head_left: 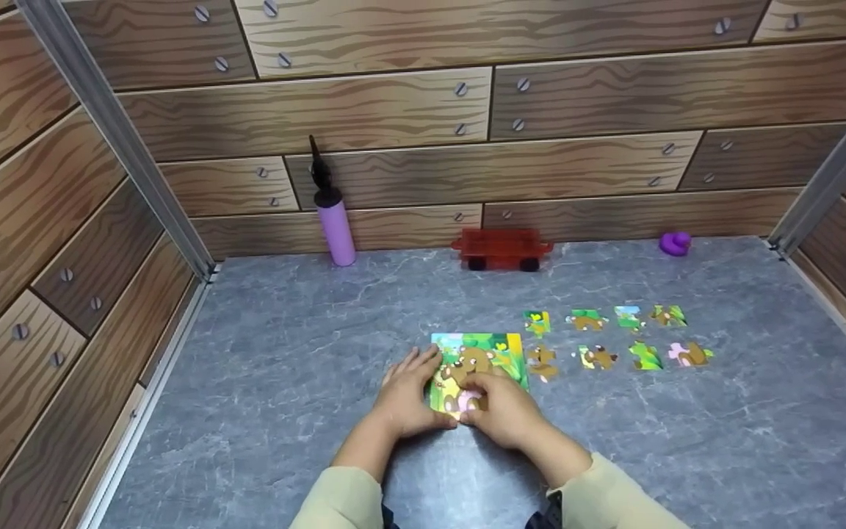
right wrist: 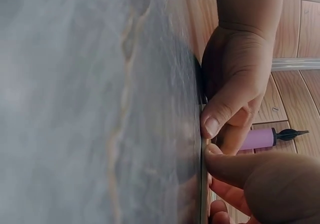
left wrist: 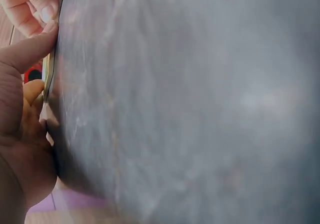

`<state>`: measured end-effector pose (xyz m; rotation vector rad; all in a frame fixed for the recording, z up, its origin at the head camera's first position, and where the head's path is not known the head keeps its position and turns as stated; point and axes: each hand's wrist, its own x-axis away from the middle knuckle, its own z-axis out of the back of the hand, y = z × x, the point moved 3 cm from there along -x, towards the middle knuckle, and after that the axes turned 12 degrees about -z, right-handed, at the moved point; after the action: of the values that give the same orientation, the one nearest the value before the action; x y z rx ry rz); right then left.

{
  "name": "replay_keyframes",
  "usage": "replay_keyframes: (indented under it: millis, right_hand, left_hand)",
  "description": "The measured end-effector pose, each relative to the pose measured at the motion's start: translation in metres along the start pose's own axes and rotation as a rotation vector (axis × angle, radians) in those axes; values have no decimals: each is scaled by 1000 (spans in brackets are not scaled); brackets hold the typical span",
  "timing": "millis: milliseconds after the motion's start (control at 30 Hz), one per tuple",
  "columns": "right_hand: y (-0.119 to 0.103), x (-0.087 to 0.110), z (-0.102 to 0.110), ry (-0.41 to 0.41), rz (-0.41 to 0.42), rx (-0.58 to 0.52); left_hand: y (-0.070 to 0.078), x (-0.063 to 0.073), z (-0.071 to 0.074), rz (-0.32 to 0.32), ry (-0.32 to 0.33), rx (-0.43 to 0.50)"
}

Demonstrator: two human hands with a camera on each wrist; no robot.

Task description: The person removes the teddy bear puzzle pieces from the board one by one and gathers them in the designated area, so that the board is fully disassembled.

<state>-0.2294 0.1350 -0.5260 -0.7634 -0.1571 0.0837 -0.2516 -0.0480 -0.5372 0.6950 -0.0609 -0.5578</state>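
A square jigsaw puzzle (head_left: 505,344) with a bear picture lies on the grey tabletop. My left hand (head_left: 410,397) rests at its left side, fingers straight along that edge and thumb at the near edge. Over the lower right of the picture, my right hand (head_left: 507,410) has curled fingers, its thumb at the near edge, with a pink and brown part (head_left: 467,401) between thumb and forefinger. In the right wrist view both thumbs (right wrist: 212,126) meet close at the puzzle's thin edge. The right palm hides part of the picture.
Several loose puzzle pieces (head_left: 596,358) lie in two rows right of the puzzle. Along the back wall stand a purple hand pump (head_left: 336,231) with a black nozzle, a red toy wagon (head_left: 504,248) and a purple rubber duck (head_left: 675,243). Wood-patterned walls enclose the tabletop (head_left: 283,353).
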Motion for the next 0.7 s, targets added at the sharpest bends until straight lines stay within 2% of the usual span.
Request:
replay_keyframes:
  millis: [267, 500, 700]
  right_hand:
    - [-1, -2, -3, 40, -34, -20]
    - [-3, 0, -4, 51, 32, -78]
    - [-5, -1, -3, 20, 58, -183]
  left_hand:
    - [-4, 1, -2, 10, 34, 15]
    - [-5, 1, -3, 11, 47, 18]
    - [-4, 0, -1, 3, 53, 17]
